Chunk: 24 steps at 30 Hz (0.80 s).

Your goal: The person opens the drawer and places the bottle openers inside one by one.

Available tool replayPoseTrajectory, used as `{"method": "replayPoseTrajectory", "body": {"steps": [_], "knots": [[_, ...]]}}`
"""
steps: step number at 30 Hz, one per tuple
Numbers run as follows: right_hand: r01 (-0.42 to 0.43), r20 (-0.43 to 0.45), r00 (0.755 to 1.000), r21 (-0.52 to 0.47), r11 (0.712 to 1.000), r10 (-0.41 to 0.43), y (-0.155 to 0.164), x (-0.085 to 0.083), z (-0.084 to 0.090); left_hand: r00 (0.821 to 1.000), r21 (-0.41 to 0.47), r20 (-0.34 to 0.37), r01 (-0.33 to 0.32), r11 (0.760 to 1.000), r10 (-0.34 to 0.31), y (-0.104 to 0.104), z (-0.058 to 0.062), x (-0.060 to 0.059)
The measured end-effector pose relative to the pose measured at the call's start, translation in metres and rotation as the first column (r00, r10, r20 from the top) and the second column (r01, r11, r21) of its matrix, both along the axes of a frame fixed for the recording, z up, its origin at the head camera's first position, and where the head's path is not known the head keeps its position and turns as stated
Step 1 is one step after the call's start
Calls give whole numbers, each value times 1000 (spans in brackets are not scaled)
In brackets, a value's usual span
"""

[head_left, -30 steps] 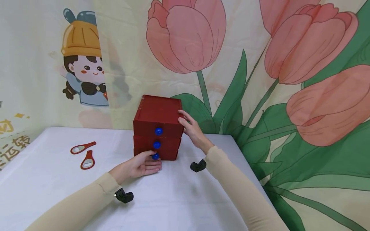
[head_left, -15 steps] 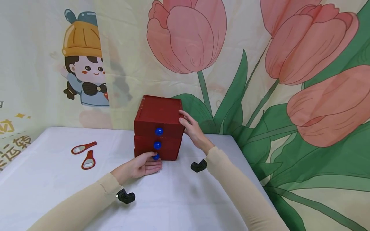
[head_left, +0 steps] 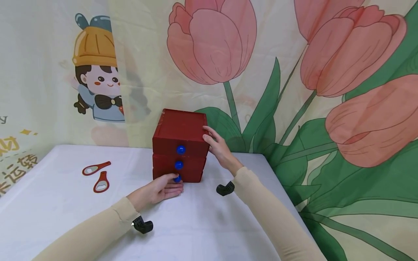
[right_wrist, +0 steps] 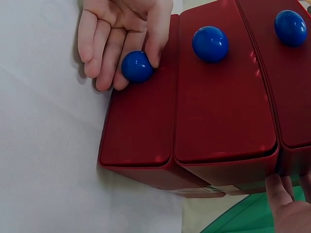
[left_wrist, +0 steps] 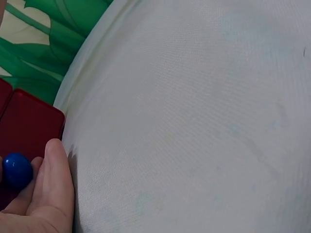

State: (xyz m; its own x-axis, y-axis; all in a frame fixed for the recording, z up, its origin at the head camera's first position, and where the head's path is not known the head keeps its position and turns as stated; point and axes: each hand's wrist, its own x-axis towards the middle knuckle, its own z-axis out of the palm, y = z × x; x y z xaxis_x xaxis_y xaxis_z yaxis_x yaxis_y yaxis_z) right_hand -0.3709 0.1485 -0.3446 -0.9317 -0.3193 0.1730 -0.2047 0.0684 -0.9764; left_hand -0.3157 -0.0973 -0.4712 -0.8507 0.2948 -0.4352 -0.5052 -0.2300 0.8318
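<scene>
Drawers, 3 in number, are stacked in a small dark red wooden chest (head_left: 180,145) set near the far edge of a white cloth-covered table (head_left: 202,224). The lowest round blue knob (head_left: 177,178) is pinched between thumb and fingers of the left hand (head_left: 156,190). The chest's right side is touched by the straight fingers of the right hand (head_left: 219,149). 2 red bottle openers (head_left: 98,175) are laid well apart to the left.

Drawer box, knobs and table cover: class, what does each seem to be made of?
Drawer box: probably painted wood; glossy red, rounded edges with highlights.
Knobs: likely plastic or lacquered wood; smooth, shiny blue balls.
Table cover: cloth; white, with a fine visible weave.
</scene>
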Motion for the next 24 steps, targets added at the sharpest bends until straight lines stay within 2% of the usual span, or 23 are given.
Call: {"method": "replayPoseTrajectory", "body": {"steps": [11,19,24], "knots": [[9,1,1000,4,1000,-9,-1,1,1,1000,-23,-14,-24,999,24,0,-1,4],[22,-1,1000,13,1000,-22,2,0,0,999,-23,-30,25,999,-26,-2,1,19],[7,4,1000,7,1000,-7,1,0,-1,999,-21,-18,27,999,-27,-6,0,27]]}}
